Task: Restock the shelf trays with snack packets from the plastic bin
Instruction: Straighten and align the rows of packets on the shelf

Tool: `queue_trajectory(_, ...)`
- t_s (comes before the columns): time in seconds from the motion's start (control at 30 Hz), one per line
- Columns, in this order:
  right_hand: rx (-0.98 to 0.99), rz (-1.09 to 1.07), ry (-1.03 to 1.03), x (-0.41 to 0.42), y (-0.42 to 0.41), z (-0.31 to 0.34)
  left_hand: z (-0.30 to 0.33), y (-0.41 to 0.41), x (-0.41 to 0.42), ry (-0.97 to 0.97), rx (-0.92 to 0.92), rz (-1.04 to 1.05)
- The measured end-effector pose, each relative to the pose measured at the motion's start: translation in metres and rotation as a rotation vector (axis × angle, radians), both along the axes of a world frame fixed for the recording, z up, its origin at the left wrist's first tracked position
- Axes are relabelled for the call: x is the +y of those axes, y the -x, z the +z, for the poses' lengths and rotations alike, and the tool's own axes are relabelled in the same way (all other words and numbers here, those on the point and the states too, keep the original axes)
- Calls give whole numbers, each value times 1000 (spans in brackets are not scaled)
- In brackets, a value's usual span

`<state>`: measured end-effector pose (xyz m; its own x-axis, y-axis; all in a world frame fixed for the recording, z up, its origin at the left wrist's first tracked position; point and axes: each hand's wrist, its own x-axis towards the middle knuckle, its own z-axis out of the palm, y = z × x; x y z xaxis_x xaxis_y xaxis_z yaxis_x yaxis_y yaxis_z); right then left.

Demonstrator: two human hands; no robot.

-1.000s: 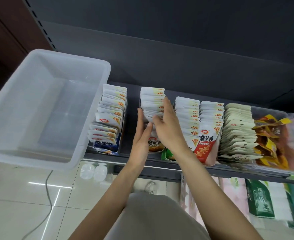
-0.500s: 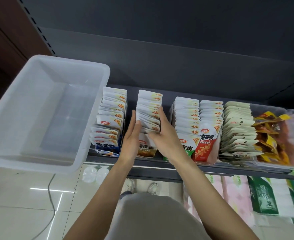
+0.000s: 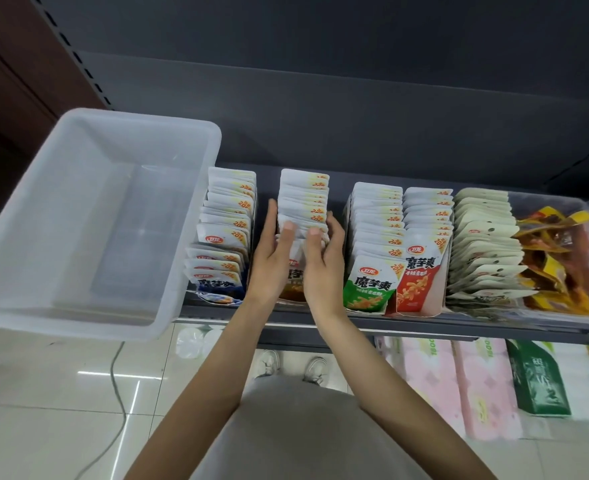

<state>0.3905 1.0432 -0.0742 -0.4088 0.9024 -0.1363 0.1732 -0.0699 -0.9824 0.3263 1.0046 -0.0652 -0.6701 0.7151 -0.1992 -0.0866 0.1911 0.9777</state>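
A clear plastic bin (image 3: 78, 216) sits at the left end of the shelf with nothing visible inside. Beside it stand rows of white snack packets in trays. My left hand (image 3: 272, 258) presses the left side of the second row of packets (image 3: 303, 199), and my right hand (image 3: 322, 268) presses its right side, both thumbs lying over the front packets. The hands squeeze that row between them. The first row (image 3: 229, 220) with a blue front packet stands to the left. Green-fronted (image 3: 372, 237) and red-fronted (image 3: 424, 237) rows stand to the right.
Further right on the shelf are a row of pale packets (image 3: 483, 237) and a clear tray of yellow-orange snacks (image 3: 556, 258). Below the shelf edge (image 3: 424, 322) lie pink tissue packs (image 3: 459, 382) and green packs (image 3: 535, 379). A cable (image 3: 119, 403) runs over the tiled floor.
The right hand has come down from the top of the second row to its right side. The left hand stays on the left side. The row now stands straighter between both hands.
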Motion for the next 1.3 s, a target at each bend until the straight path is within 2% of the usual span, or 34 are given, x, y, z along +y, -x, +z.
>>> queue_trajectory(0.2, -3, -55, 33, 14, 13, 0, -7, 4, 9, -33, -15, 46)
queue_trajectory(0.3, -67, 6, 52, 18, 19, 1, -11, 6, 9, -39, 6, 75)
queue_trajectory(0.4, -25, 48, 141, 22, 21, 4, -13, 7, 10, -66, 5, 139)
queue_trajectory(0.57, 15, -103, 175, 28, 23, 4, -11, 1, 14, -80, -7, 225)
queue_trajectory(0.93, 42, 87, 258, 13, -9, 19, -1, -5, 11, -4, 10, 193)
queue_trajectory(1.13, 6, 183, 168, 2, -23, 22, 10, -18, -3, -50, -139, 252)
queue_trajectory(1.3, 7, 141, 167, -2, -21, 21, 12, -20, -12, -48, -246, 293)
